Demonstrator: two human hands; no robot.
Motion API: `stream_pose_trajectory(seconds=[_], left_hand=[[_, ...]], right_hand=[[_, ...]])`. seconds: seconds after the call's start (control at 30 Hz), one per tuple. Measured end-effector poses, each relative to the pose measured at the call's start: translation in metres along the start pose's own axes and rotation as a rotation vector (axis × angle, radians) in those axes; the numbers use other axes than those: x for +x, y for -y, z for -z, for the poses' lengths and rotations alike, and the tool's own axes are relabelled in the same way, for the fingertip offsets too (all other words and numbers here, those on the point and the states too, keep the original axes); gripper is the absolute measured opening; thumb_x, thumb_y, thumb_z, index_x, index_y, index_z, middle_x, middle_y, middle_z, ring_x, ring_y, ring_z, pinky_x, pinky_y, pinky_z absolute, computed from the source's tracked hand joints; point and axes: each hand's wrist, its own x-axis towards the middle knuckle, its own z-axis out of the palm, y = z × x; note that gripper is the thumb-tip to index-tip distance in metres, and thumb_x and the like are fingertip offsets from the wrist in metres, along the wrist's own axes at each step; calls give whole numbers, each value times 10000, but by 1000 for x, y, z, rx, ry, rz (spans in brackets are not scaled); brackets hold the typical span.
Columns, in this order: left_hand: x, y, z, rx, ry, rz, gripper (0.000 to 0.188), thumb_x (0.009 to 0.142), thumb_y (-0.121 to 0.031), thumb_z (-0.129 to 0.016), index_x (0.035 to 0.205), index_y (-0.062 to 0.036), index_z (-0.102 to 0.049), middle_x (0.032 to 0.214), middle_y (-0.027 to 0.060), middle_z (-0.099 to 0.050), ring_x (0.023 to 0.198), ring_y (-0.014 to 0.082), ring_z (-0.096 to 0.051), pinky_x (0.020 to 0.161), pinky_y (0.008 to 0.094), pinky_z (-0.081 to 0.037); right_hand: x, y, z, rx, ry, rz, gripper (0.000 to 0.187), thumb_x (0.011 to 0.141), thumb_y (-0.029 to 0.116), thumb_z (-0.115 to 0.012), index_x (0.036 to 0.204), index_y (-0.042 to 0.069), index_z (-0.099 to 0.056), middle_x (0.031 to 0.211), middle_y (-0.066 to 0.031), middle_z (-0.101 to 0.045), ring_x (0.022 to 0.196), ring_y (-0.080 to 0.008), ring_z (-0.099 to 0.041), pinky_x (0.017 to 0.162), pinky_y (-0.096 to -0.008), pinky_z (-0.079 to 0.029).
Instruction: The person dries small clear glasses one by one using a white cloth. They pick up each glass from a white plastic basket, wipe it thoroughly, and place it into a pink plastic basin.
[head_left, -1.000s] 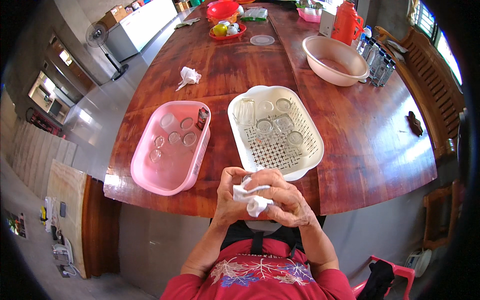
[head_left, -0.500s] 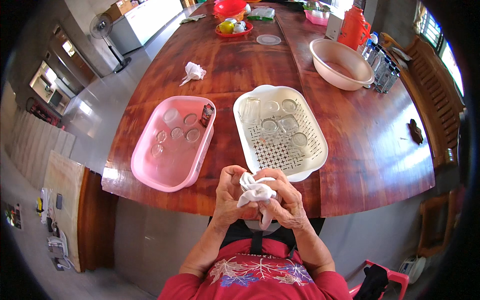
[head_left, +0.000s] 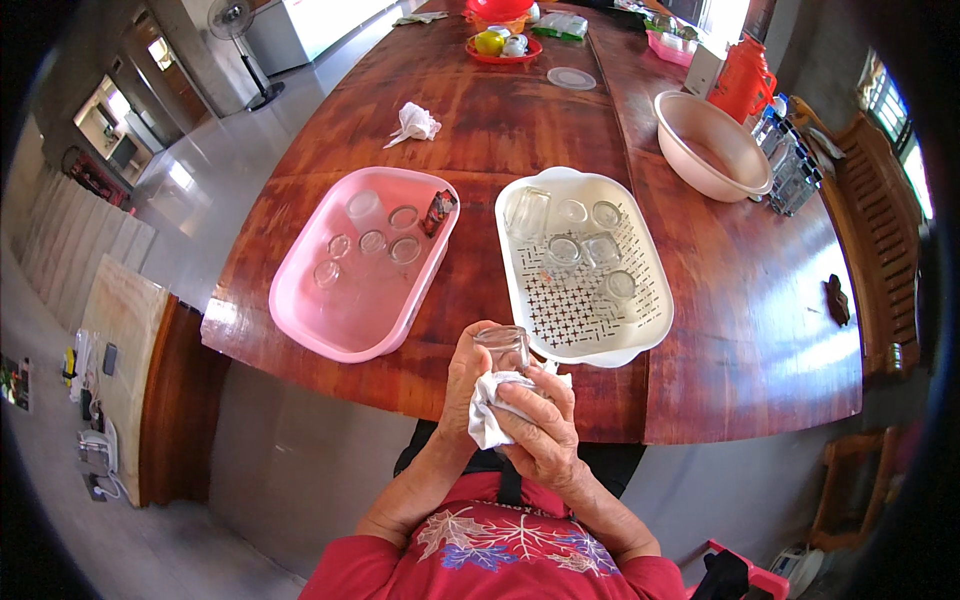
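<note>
One tall fan (head_left: 231, 18) stands on the floor past the left edge of your big shiny brown table (head_left: 500, 115). Near the table's front left corner sits one pink tub (head_left: 340, 315). You can count six clear cups (head_left: 404, 250) in it, and one dark packet (head_left: 438, 213) by its far right corner. Behind the tub lies one crumpled white tissue (head_left: 414, 122).

At the table's near edge, your left hand (head_left: 466, 392) is curled around the side of one clear glass (head_left: 503, 345). Your right hand (head_left: 543, 428) has its fingers bent around one white cloth (head_left: 485, 415), pushing it against the glass.

Next comes one white tray (head_left: 550, 325) full of little holes, close to the near edge. Six clear jars (head_left: 620, 285) are in it, mostly at the far end. Toward the table's right edge are one wide peach bowl (head_left: 735, 175), one red flask (head_left: 743, 82) and some bottles (head_left: 795, 185), too bunched up to count.
</note>
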Motion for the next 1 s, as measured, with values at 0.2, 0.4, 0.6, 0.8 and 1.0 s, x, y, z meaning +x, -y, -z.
stream_pose_trajectory(seconds=[0.2, 0.4, 0.6, 0.8, 1.0], left_hand=[[2, 1, -2, 179, -62, -67, 507, 919, -460, -475, 1207, -51, -395, 1098, 112, -561, 1002, 185, -568, 863, 319, -490], [4, 5, -6, 71, -154, 0, 444, 951, -423, -430, 1187, -47, -430, 1119, 92, -555, 1028, 173, -557, 865, 321, -489], [6, 1, 0, -77, -180, 7, 498, 950, -497, -369, 1145, -55, -492, 1036, 77, -592, 925, 155, -585, 793, 304, -508], [7, 6, 11, -196, -121, 93, 504, 953, -485, -366, 1136, -35, -500, 1019, 106, -609, 874, 176, -609, 705, 331, -562], [-3, 4, -17, 63, -67, 24, 305, 917, -233, -540, 1155, -66, -445, 1055, 44, -510, 947, 100, -520, 811, 262, -465]], right_hand=[[22, -6, 2, 104, -89, -178, 336, 771, 53, -605, 1105, 11, -603, 1195, -174, -535, 1090, -355, -510, 930, -422, -404], [34, -12, -2, 376, -138, -552, 360, 826, -23, -527, 1185, -10, -553, 1252, -175, -489, 1119, -334, -503, 951, -377, -399], [20, -8, -1, 125, 0, -254, 375, 728, -1, -580, 1102, -8, -618, 1201, -166, -532, 1060, -327, -519, 923, -398, -406], [8, 0, -2, -9, 30, -87, 352, 705, 65, -641, 1056, 37, -658, 1186, -96, -570, 1060, -314, -477, 932, -411, -385], [31, -9, 3, 47, -81, -249, 448, 682, -11, -571, 1128, 22, -603, 1204, -133, -545, 1091, -346, -464, 951, -430, -369]])
